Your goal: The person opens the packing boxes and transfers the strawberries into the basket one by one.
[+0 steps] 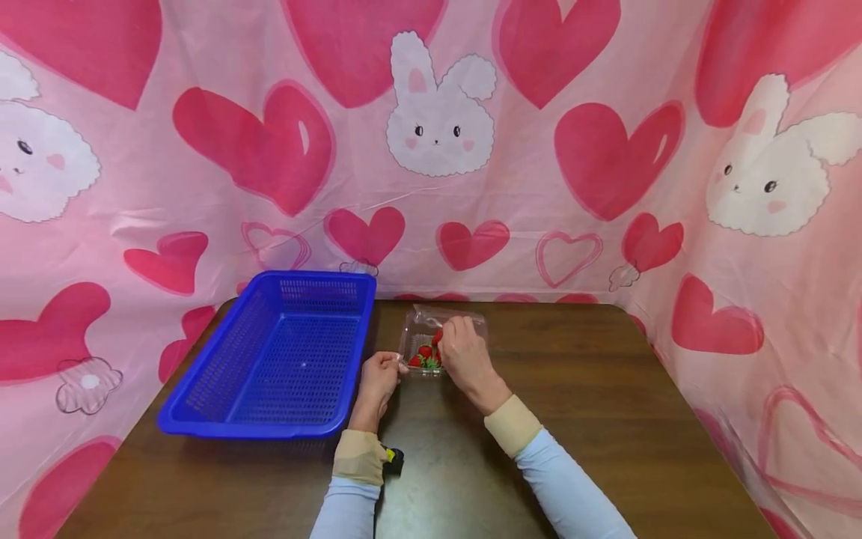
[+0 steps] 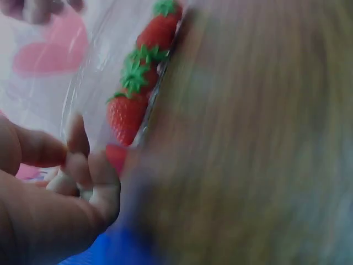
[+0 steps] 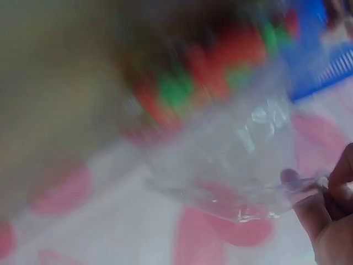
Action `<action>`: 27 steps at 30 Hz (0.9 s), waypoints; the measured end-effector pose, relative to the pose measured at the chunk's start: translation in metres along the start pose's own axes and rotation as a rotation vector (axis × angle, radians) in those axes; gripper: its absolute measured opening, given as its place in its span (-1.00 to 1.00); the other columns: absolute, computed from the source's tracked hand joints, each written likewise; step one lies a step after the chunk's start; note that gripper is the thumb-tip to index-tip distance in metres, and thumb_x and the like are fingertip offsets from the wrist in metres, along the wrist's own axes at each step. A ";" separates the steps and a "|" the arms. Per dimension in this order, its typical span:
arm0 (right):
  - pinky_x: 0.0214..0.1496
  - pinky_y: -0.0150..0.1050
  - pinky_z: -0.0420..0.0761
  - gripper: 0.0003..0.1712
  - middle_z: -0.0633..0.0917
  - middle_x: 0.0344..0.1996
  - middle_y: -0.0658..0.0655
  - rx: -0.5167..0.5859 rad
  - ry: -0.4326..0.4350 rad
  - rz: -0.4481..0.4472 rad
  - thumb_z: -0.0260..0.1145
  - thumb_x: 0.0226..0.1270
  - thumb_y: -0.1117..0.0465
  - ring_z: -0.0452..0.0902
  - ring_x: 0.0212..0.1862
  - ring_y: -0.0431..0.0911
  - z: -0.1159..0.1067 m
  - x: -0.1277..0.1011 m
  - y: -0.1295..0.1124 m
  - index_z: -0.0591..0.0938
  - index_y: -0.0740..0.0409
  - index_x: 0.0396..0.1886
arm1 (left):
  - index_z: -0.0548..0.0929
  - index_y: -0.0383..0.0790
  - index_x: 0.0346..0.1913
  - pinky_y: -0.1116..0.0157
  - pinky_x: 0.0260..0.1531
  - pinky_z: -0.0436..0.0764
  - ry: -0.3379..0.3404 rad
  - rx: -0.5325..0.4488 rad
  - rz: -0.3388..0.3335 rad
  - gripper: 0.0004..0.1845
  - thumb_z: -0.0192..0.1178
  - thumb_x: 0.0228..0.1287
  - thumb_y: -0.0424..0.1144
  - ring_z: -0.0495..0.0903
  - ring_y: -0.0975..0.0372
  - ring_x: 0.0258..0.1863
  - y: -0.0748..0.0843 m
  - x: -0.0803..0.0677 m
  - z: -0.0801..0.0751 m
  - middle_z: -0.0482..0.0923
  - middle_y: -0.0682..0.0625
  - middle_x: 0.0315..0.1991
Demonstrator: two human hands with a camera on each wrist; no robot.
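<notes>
A clear plastic clamshell box (image 1: 423,326) of red strawberries (image 1: 426,352) sits on the brown table (image 1: 592,389), just right of a blue basket. My left hand (image 1: 396,367) pinches the box's near left corner, its fingers (image 2: 83,182) curled beside the strawberries (image 2: 127,113). From the right, my right hand (image 1: 453,326) reaches over the box and pinches the edge of the clear lid (image 3: 248,165), which is raised; its fingertips (image 3: 331,215) show at the lid's rim. The right wrist view is blurred, and the strawberries (image 3: 231,49) are only smears there.
An empty blue mesh basket (image 1: 202,419) lies on the table's left side, close to my left hand. A pink cloth with hearts and rabbits (image 1: 438,120) walls in the back and both sides. Bare table lies to the right and in front.
</notes>
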State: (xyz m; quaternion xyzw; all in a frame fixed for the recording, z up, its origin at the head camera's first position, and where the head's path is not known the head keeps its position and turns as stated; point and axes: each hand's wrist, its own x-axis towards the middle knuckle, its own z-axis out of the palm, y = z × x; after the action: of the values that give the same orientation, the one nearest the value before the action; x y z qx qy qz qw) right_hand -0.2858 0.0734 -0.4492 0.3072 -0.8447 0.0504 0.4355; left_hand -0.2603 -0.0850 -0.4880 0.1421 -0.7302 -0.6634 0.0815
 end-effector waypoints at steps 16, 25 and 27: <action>-0.45 -0.21 0.64 -0.88 0.58 -0.43 0.18 -0.014 -0.086 -0.102 0.33 0.13 0.33 0.48 -0.34 0.03 -0.012 0.029 0.017 0.54 0.28 -0.40 | 0.58 -0.46 -0.13 0.35 -0.46 0.45 -0.046 0.055 -0.041 -0.84 0.08 0.39 -0.39 0.55 0.07 -0.38 0.003 -0.004 0.000 0.69 -0.24 -0.28; -0.39 -0.14 0.68 -0.87 0.60 -0.42 0.19 -0.029 -0.142 -0.112 0.35 0.13 0.34 0.55 -0.30 0.06 -0.021 0.054 0.035 0.56 0.29 -0.38 | 0.54 -0.49 -0.15 0.38 -0.54 0.38 -0.079 0.017 -0.018 -0.86 0.02 0.40 -0.44 0.51 0.12 -0.50 0.005 -0.007 -0.001 0.71 -0.22 -0.41; -0.39 -0.14 0.67 -0.90 0.61 -0.43 0.20 -0.036 -0.157 -0.122 0.33 0.14 0.35 0.55 -0.31 0.07 -0.021 0.059 0.038 0.57 0.29 -0.38 | 0.53 -0.47 -0.15 0.38 -0.55 0.38 -0.083 0.020 -0.021 -0.86 0.02 0.41 -0.43 0.48 0.17 -0.54 0.005 -0.007 -0.001 0.71 -0.20 -0.43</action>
State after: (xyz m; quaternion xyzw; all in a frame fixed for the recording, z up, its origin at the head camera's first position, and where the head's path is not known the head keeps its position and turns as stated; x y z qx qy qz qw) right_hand -0.3180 0.0838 -0.3845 0.3530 -0.8568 -0.0157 0.3757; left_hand -0.2535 -0.0834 -0.4828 0.1229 -0.7380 -0.6621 0.0427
